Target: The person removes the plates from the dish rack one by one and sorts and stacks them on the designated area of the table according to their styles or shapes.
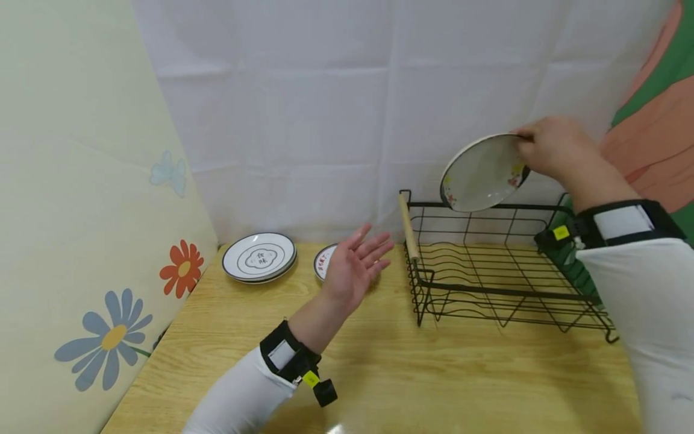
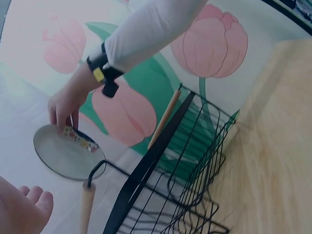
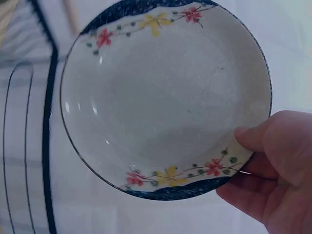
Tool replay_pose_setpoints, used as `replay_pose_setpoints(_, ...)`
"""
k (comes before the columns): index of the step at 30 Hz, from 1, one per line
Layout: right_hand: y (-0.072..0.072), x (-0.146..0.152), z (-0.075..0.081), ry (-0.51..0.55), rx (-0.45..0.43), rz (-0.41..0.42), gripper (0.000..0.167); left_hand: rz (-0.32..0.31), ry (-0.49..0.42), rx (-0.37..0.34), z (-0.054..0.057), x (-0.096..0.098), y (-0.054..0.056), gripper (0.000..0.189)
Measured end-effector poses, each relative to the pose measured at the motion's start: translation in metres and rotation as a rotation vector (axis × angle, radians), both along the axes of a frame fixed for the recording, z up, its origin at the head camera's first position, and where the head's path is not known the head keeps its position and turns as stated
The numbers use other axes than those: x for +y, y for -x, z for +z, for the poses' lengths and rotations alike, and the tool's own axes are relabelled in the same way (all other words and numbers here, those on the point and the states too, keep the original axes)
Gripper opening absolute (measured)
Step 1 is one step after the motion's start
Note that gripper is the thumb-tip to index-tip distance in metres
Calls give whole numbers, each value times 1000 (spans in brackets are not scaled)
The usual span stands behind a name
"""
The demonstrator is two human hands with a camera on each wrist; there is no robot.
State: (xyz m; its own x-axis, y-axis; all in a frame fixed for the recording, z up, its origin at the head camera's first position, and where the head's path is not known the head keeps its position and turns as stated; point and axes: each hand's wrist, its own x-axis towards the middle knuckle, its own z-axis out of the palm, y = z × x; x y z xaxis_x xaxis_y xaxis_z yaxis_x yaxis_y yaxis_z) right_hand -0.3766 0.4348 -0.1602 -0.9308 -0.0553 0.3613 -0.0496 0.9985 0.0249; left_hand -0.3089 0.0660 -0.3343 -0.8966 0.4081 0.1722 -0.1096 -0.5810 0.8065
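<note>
My right hand (image 1: 558, 147) pinches the rim of a white plate (image 3: 165, 102) with red and yellow flowers and dark blue edge patches. Thumb on the inner face, fingers behind, it holds the plate tilted above the back edge of a black wire dish rack (image 1: 504, 295). In the right wrist view the flowered face shows fully. My left hand (image 1: 352, 271) hovers palm up, fingers spread and holding nothing, left of the rack. Behind it, partly hidden, lies a small white dish (image 1: 322, 260) with red characters.
Stacked white plates (image 1: 260, 256) with dark rims lie at the table's back left. The rack's left side has a wooden handle (image 1: 409, 232). A white cloth (image 1: 298, 120) hangs behind the wooden table (image 1: 434, 374); a flower-printed panel (image 1: 97, 241) stands on the left.
</note>
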Motion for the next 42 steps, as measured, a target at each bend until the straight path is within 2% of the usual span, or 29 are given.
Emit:
replay_pose_setpoints(4, -11, -22, 2, 86, 26, 43, 51, 72, 28, 19, 1, -16, 10, 60)
replay_pose_setpoints(9, -20, -47, 6, 222, 46, 144, 52, 158, 71, 42, 1, -33, 21, 59)
replay_pose_setpoints(13, -26, -68, -2, 458, -1, 233, 51, 232, 108, 70, 3, -45, 25, 56)
replay_pose_setpoints(18, -34, -93, -22, 716, -98, 316, 49, 299, 165, 112, 5, -57, 25, 52)
replay_pose_setpoints(23, -39, -116, -46, 922, -166, 395, 37, 301, 216, 185, 6, -66, 22, 54)
replay_pose_setpoints(27, -46, -135, -68, 1078, -205, 447, 31, 288, 243, 227, 7, -74, 14, 58)
replay_pose_setpoints(30, -53, -149, -85, 1183, -226, 453, 30, 283, 267, 206, 9, -80, 5, 59)
replay_pose_setpoints(34, -61, -167, -106, 1314, -231, 416, 31, 283, 308, 166, 12, -87, -5, 59)
replay_pose_setpoints(39, -68, -188, -128, 1514, -247, 406, 36, 284, 325, 158, 11, -92, -11, 57)
replay_pose_setpoints(42, -70, -199, -140, 1591, -248, 413, 40, 290, 318, 158, 7, -94, -12, 54)
